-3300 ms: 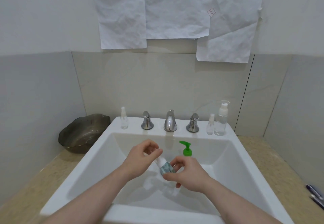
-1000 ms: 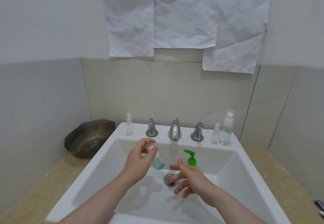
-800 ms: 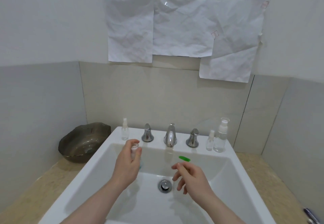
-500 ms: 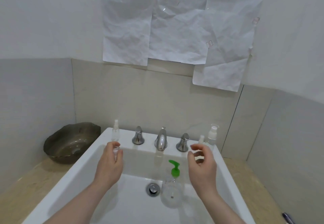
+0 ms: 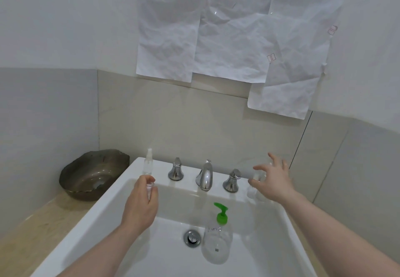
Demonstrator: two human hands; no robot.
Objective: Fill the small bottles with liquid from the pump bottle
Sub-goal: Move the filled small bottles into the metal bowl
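pump bottle (image 5: pixel 217 242): upright in the sink basin (image 5: pixel 255 229), green pump head at its top, just at 3 o'clock of the drain (image 5: pixel 191 238). Clear body; fill level hard to read.
filled small bottle (image 5: pixel 149 188): in my left hand (image 5: pixel 140 205), fingers curled round it, only the neck shows above the thumb. Held at about 10 o'clock from the pump bottle, near the back rim.
left-ledge bottle (image 5: pixel 148 162): standing at 12 o'clock of my left hand, beside the left tap handle (image 5: pixel 176 169).
right hand (image 5: pixel 271 178): fingers spread, nothing gripped, reaching over the blurred clear bottles (image 5: pixel 256 186) on the ledge at 3 o'clock of the right tap handle (image 5: pixel 232 181).
step, my read: park the held bottle on the ledge, grab the next empty one.
how: pinch one bottle low on the body, don't sweep its neighbour. Set the left one flat on the ledge, clear of the edge.
risk: tall narrow bottles tip easily; which of the right pair I'm nearest, can't tell.
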